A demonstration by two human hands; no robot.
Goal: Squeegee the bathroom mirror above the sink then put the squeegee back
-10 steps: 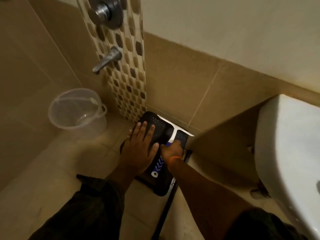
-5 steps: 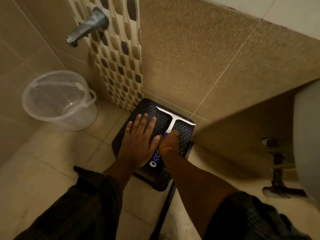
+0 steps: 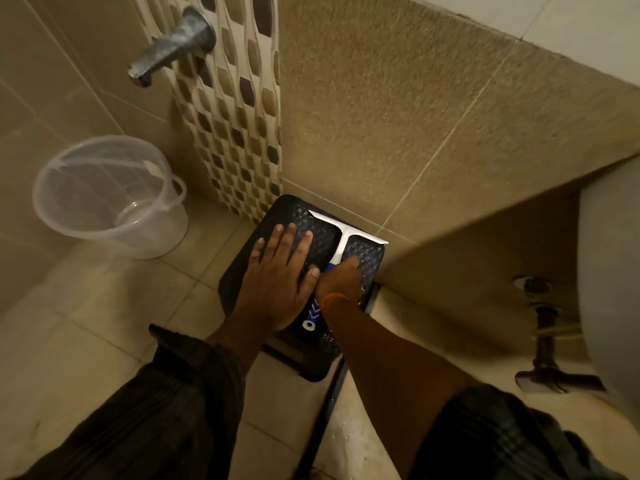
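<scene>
A white T-shaped squeegee (image 3: 341, 233) with a blue handle lies on a black textured stool (image 3: 311, 220) that stands on the floor against the tiled wall. My right hand (image 3: 341, 280) is closed around the squeegee's handle, which it mostly hides. My left hand (image 3: 278, 271) rests flat on the stool top, fingers spread, just left of the squeegee. The mirror and sink top are out of view.
A clear plastic bucket (image 3: 107, 199) stands on the floor at the left. A metal tap (image 3: 169, 45) juts from the patterned tile strip above it. A white basin underside (image 3: 613, 271) and its drain pipe (image 3: 543, 323) are at the right.
The view has tilted down and moved closer to the stool. Both hands stay on the stool, the right one still around the squeegee handle.
</scene>
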